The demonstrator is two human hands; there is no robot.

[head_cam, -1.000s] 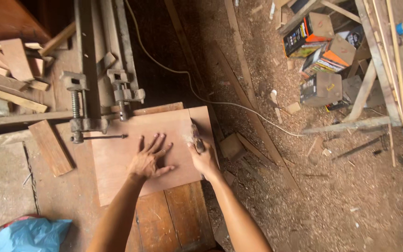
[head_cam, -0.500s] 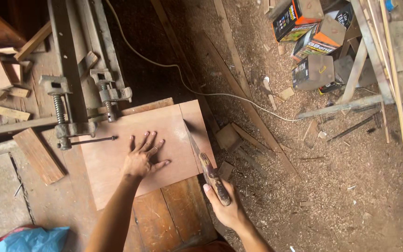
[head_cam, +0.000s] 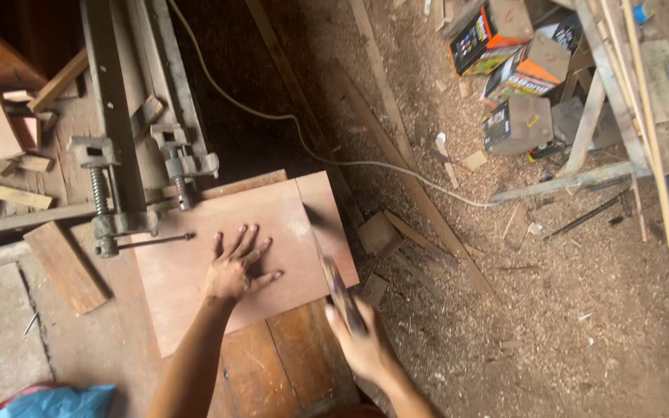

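Observation:
A reddish plywood sheet lies on a wooden bench. My left hand presses flat on its middle, fingers spread. My right hand is off the sheet's right edge, closed around the handle of a hand saw. The saw's thin blade runs up across the right part of the sheet along a narrow strip and looks blurred by motion.
Two metal bar clamps lie across the bench behind the sheet. Wood offcuts sit at the left, a plank beside the sheet. A white cable crosses the sawdust-covered floor. Cardboard boxes and wooden slats stand at the right.
My right hand drew back from the sheet's far edge towards me with the saw, then pushed slightly forward again. My left hand stayed flat on the sheet. The camera shifted a little.

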